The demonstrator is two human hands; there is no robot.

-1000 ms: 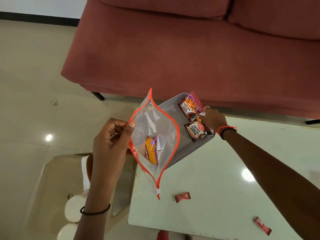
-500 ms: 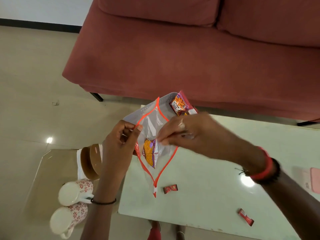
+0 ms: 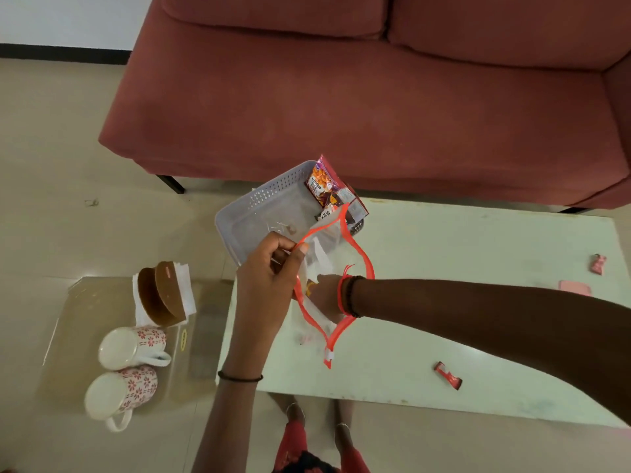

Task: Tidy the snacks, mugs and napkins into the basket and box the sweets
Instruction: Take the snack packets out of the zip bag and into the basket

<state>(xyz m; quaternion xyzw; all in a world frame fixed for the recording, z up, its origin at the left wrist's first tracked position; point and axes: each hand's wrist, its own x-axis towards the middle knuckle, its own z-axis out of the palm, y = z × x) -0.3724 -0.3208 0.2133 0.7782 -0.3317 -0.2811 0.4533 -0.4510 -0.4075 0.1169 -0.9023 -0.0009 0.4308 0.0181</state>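
Half a second ago the right hand was only pinching at the mouth of the pouch; now the right hand point(image 3: 324, 297) is shoved inside the clear orange-zip pouch point(image 3: 336, 268) up to the wrist, so I can't tell whether its fingers are closed on anything. A bit of yellow snack packet point(image 3: 310, 287) peeks out just beside it. The left hand point(image 3: 269, 271) still pinches the pouch's near rim, thumb and fingers together on the orange zip, holding the mouth wide.

The camera has shifted too: both mugs point(image 3: 131, 346) now show fully, lying on their sides on the low glass side table point(image 3: 88, 302), with the napkin holder point(image 3: 164, 297) behind them.

The grey basket point(image 3: 259, 213) sits at the tabletop's point(image 3: 461, 268) far left corner, hanging past the edge a little, with two snack packs point(image 3: 324, 186) leaning in its right end. Most of its floor is bare.

Sweets: one red sweet point(image 3: 447, 374) near the front edge, another point(image 3: 598, 263) far right, a third blurry behind the pouch. A pink flat thing point(image 3: 575, 287) lies near the right one.

The pouch hangs over the tabletop's left end, just in front of the basket. The middle of the tabletop is open on both sides of the right forearm. The sofa point(image 3: 341, 97) runs along the far edge.
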